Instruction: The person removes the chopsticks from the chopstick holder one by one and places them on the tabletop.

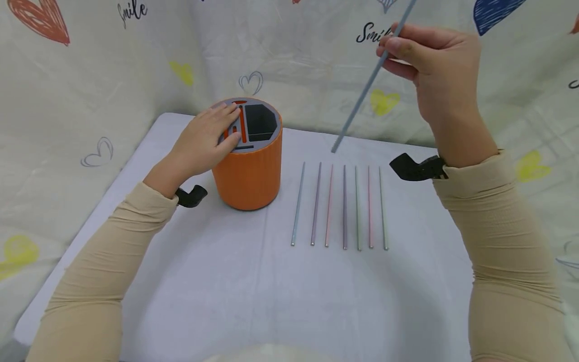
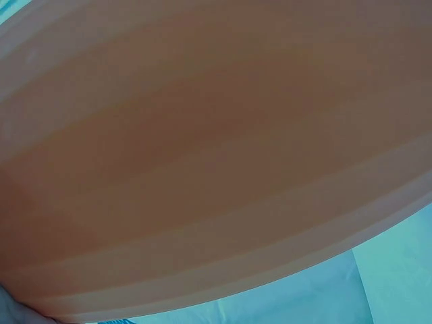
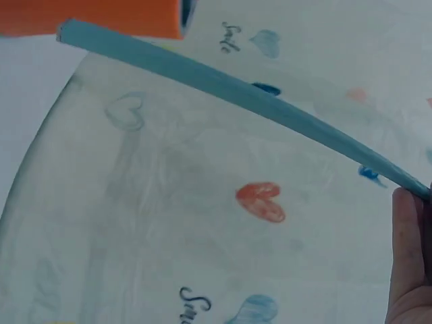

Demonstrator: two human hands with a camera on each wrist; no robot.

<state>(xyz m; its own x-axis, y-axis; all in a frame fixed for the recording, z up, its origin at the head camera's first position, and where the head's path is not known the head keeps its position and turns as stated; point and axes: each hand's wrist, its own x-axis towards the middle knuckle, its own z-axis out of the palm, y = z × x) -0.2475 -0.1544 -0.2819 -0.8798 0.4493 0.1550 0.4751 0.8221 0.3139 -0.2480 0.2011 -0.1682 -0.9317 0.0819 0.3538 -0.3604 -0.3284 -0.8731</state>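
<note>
My right hand [image 1: 445, 70] pinches a long, thin blue-grey stick [image 1: 368, 85] between thumb and fingers, raised at a slant above the far side of the table. Its lower end points down and left; the upper end runs out of the head view. In the right wrist view the stick [image 3: 236, 91] has a blunt, flat end and overlaps an orange wall. My left hand [image 1: 203, 136] rests on the top of a round orange desk organizer [image 1: 248, 181], fingers spread over its grey top with slots. The organizer's ribbed side [image 2: 216, 162] fills the left wrist view.
To the right of the organizer, several thin sticks [image 1: 345, 206] in blue, purple, pink and green lie side by side on the white table [image 1: 253, 291]. A patterned cloth [image 1: 307, 75] with hearts and "Smile" lettering hangs behind the table.
</note>
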